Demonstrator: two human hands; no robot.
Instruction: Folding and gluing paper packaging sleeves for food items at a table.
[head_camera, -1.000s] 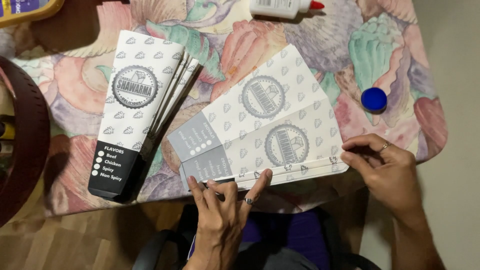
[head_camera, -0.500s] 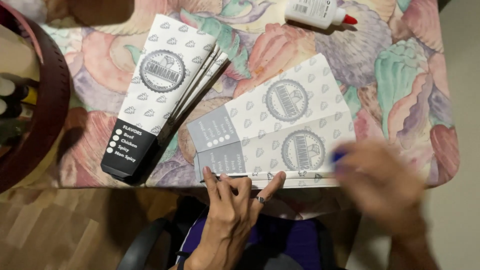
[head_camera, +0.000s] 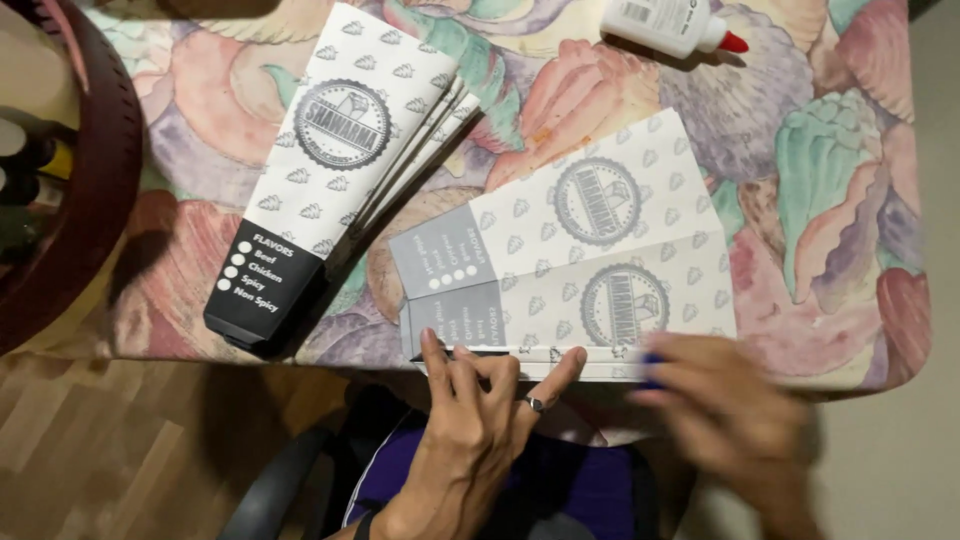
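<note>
Head view, looking straight down

Left hand (head_camera: 478, 400): fingers spread flat, thumb angled out, pressing the near edge of the flat paper sleeve (head_camera: 570, 265) at the tabletop's (head_camera: 830, 200) near rim; ring on one finger; not clamped on anything, only bearing down

Right hand (head_camera: 730, 415): motion-blurred, at the sleeve's near right edge; small blue thing (head_camera: 652, 362) just showing at the fingertips, kind not clear; whether the fingers are closed on it or apart, cannot tell

Sleeve: unfolded, grey-and-white with round stamp marks, lying slantwise across the flowered tabletop, two panels visible, narrow flap along the near edge under the left fingers

Stack of finished sleeves (head_camera: 335, 170): to the left, black end toward the near rim, touching the flat sleeve's far-left corner or just beside it

Glue bottle (head_camera: 675, 25): white, red tip, lying on its side at the far edge, well apart from both hands

Dark red round rim (head_camera: 95, 180): far left, partly out of frame

Risks, as judged:
- sleeve overhangs the near rim; lifted left fingers could let it slide off
- fast right hand could skew the flap or crease a panel
- glue bottle on its side could seep onto the tabletop if uncapped
</note>
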